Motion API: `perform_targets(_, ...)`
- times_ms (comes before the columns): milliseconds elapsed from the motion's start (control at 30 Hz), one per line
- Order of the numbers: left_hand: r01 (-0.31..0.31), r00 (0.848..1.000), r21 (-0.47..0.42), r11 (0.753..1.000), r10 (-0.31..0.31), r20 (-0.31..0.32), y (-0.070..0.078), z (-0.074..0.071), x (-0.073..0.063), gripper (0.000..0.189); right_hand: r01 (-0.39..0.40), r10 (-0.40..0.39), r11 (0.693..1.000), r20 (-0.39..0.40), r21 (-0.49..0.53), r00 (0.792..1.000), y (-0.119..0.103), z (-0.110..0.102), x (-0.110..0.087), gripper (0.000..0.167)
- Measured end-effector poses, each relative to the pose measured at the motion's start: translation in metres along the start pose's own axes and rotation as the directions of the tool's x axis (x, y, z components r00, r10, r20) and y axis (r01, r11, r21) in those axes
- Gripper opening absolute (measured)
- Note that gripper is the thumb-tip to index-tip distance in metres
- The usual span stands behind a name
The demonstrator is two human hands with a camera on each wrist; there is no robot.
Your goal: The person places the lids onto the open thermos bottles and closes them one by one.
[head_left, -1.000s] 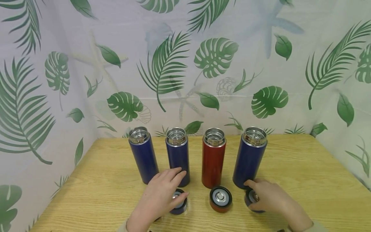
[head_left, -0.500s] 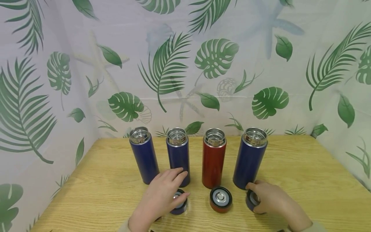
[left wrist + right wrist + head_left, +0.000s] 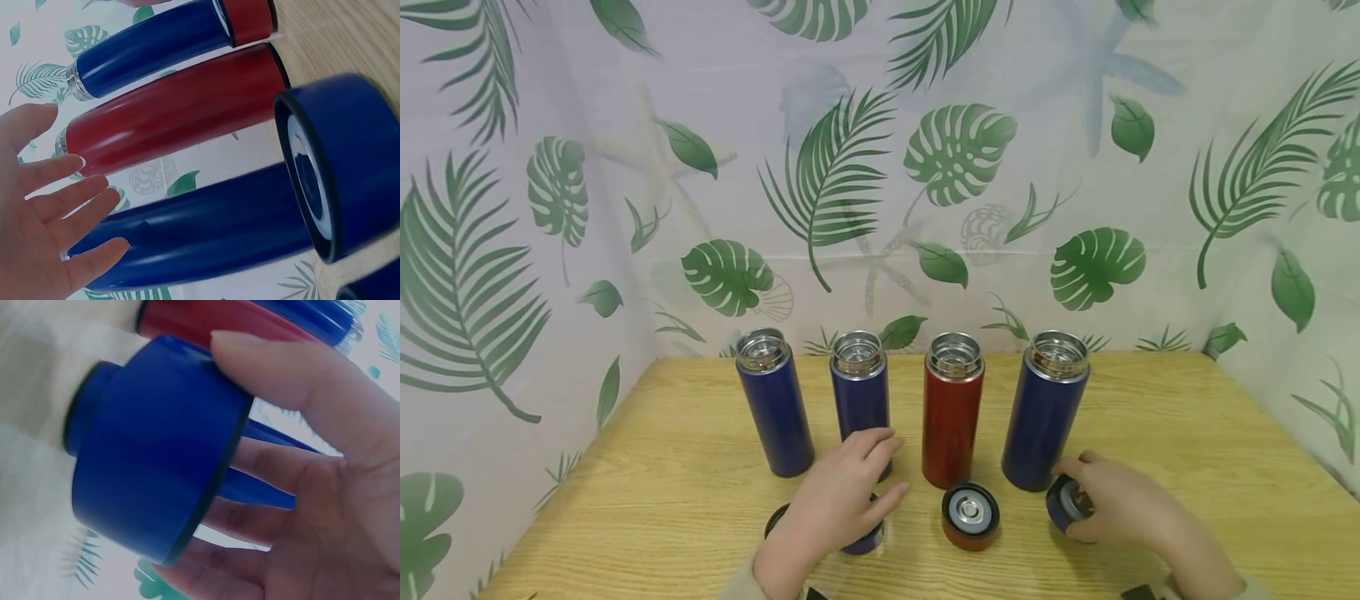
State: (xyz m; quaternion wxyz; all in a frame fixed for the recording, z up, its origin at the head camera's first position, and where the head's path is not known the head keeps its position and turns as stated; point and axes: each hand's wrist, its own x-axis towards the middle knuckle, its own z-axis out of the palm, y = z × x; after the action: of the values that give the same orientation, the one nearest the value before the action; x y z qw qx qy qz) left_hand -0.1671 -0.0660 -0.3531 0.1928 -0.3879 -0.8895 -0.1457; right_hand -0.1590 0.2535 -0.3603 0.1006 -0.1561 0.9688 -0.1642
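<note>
My right hand [image 3: 1116, 504] grips a dark blue bottle lid [image 3: 1067, 506], thumb on one side and fingers on the other. The lid is tilted, its inner side partly in view, in front of the rightmost blue bottle [image 3: 1045, 417]. In the right wrist view the blue lid [image 3: 159, 450] fills the middle, pinched at its rim. My left hand [image 3: 842, 492] has relaxed, spread fingers and holds nothing. It hovers over another blue lid [image 3: 863, 546], which it partly hides, in front of a blue bottle [image 3: 861, 404]. In the left wrist view that lid [image 3: 369, 162] appears clear of the fingers.
A lidless red bottle [image 3: 953, 417] stands between the blue ones, with a red lid [image 3: 970, 517] lying inner side up before it. At the left stands another blue bottle [image 3: 778, 417]; a further lid [image 3: 775, 518] shows beside my left wrist. A leaf-patterned cloth [image 3: 880, 167] hangs behind the wooden table [image 3: 647, 500].
My right hand has shifted slightly right with its blue lid, which is now tilted. My left hand has moved a little right, uncovering part of the leftmost lid.
</note>
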Motion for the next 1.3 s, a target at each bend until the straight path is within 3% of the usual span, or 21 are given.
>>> perform_targets(300, 0.011, 1.000, -0.098, 0.995, -0.012, -0.011, 0.009, 0.005, 0.013, 0.046, 0.037, -0.037, 0.999, -0.097, -0.003, 0.995, -0.002, -0.018, -0.015, 0.058)
perform_targets(667, -0.006, 1.000, -0.205, 0.979, 0.000, -0.030, 0.031, 0.015, 0.042, 0.046, 0.056, -0.058, 0.998, -0.160, -0.020, 0.985, 0.004, -0.033, -0.026, 0.059)
perform_targets(1033, 0.022, 1.000, -0.282, 0.959, -0.016, 0.023, 0.052, 0.027, 0.071, 0.050, 0.110, -0.112, 0.994, -0.263, -0.022, 0.958, 0.006, -0.046, -0.031, 0.053)
perform_targets(1300, 0.097, 0.992, -0.343, 0.934, -0.063, 0.108, 0.066, 0.036, 0.090, 0.056, 0.077, -0.068, 0.997, -0.340, 0.013, 0.938, 0.003, -0.053, -0.034, 0.056)
